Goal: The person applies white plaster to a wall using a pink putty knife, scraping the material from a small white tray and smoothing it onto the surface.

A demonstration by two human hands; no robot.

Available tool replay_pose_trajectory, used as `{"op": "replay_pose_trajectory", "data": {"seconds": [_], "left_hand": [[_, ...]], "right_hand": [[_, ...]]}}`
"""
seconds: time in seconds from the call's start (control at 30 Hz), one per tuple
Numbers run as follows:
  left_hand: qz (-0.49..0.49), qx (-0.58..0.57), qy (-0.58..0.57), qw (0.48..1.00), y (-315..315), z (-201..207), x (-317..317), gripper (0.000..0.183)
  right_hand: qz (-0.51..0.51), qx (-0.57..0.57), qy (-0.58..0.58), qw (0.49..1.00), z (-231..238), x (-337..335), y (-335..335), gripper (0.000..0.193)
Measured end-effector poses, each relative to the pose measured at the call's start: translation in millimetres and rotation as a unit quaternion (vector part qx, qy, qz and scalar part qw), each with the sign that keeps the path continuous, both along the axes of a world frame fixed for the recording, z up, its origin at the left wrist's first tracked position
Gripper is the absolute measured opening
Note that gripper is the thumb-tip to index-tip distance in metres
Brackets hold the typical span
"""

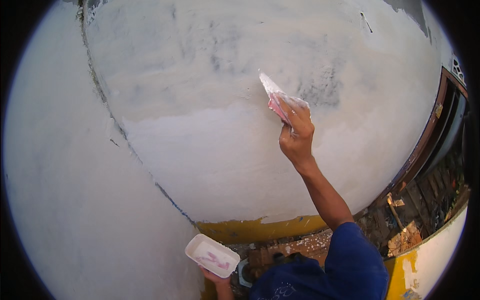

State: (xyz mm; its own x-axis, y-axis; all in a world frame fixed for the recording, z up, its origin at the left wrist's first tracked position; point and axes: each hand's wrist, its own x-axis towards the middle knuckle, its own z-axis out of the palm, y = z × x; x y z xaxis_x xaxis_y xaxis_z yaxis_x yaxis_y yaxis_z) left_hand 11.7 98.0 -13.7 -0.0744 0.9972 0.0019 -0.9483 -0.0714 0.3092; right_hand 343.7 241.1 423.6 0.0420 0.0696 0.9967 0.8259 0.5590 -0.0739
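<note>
My right hand (pixel 298 132) is raised against the pale wall (pixel 200 160), its fingers closed round a putty spreader (pixel 274 91). The flat spreader is pink under a coat of white putty, and its tip points up and left. Whether its edge touches the wall I cannot tell. Low down and to the left, my left hand (pixel 216 277) grips a shallow white tray (pixel 191 248) from below. White paste (pixel 205 251) lines the tray's bottom, with pinkish streaks showing through. Most of the left fingers are hidden under the tray.
A rough crack-like joint (pixel 107 107) runs down the wall's left side. Dark patches (pixel 322 87) mark the upper wall, and a yellow band (pixel 240 231) runs along its foot. A brown door frame (pixel 425 142) stands at right, above debris-strewn ground (pixel 407 235) and a low yellow-white wall (pixel 425 257).
</note>
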Motion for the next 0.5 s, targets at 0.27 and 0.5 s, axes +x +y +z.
{"op": "replay_pose_trajectory", "data": {"seconds": [0.27, 0.5], "left_hand": [[-0.011, -0.126, -0.191, 0.974, -6, 24, 3, 0.055], [-0.041, -0.095, -0.063, 0.993, 8, 27, 14, 0.052]], "right_hand": [[-0.100, 0.034, -0.040, 0.994, 58, 42, 12, 0.061], [0.070, -0.164, -0.059, 0.982, -49, -45, 7, 0.061]]}}
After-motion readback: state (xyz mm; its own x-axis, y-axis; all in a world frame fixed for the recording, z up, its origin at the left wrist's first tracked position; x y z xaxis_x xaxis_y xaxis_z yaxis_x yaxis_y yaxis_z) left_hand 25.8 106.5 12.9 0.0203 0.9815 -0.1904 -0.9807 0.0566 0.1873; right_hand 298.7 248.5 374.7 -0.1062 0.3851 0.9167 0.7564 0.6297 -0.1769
